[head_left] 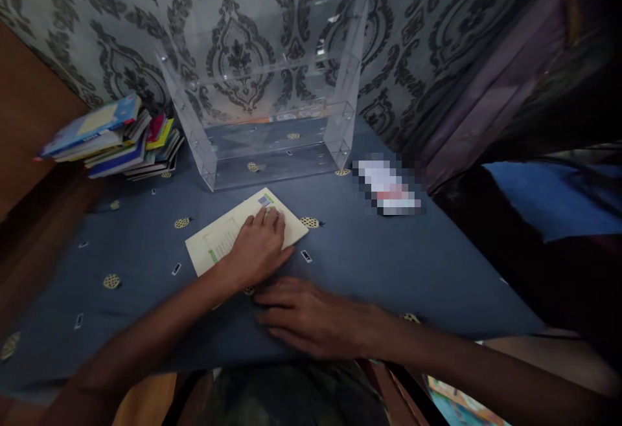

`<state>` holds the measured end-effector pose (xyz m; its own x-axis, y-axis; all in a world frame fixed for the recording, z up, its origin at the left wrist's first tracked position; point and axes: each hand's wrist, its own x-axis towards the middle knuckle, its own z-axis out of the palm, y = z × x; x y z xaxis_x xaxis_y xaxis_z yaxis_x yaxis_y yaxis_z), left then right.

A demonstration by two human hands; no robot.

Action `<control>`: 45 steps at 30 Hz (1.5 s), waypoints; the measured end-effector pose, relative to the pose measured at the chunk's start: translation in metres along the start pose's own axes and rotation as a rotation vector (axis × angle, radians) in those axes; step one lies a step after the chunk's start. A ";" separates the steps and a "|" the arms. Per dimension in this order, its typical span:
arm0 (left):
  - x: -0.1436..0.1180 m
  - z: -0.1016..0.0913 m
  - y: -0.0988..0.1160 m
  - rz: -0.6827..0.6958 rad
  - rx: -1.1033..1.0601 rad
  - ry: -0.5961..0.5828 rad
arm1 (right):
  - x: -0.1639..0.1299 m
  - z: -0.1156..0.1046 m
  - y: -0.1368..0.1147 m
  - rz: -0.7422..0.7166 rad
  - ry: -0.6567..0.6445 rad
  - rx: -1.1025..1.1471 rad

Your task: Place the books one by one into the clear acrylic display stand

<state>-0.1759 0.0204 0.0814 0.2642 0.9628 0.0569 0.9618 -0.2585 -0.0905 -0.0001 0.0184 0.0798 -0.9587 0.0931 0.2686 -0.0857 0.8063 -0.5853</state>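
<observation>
A thin cream book lies flat on the blue tablecloth, turned at an angle, with small print and green patches on its cover. Across its right half rests my left hand, palm down, the fingers stretched out and covering part of the cover. Closer to the table's front edge, my right hand lies on the cloth with its fingers apart and slightly bent, holding nothing. It is just below my left hand and does not visibly touch the book.
A clear acrylic rack stands behind the book against the patterned wall. Books are piled in an untidy stack at the back left. To the right of the rack lies a blurred-out flat object. The blue tablecloth carries pineapple prints.
</observation>
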 end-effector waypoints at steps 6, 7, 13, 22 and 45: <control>0.003 -0.021 0.010 0.015 -0.016 -0.117 | -0.016 -0.014 0.016 0.025 0.303 0.041; 0.004 -0.026 0.009 0.019 -0.027 -0.143 | -0.019 -0.016 0.019 0.030 0.340 0.027; 0.005 -0.037 0.007 0.011 -0.035 -0.164 | -0.028 -0.016 0.030 0.104 0.441 -0.081; -0.022 -0.019 -0.043 -0.016 -0.137 0.025 | -0.024 -0.005 0.044 0.275 0.403 -0.176; -0.035 -0.003 -0.070 -0.186 -0.231 0.007 | 0.001 -0.014 0.089 0.197 0.286 -0.311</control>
<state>-0.2525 0.0050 0.0889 0.0818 0.9949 0.0587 0.9845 -0.0898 0.1506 -0.0047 0.0982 0.0391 -0.8315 0.3840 0.4014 0.2173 0.8898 -0.4012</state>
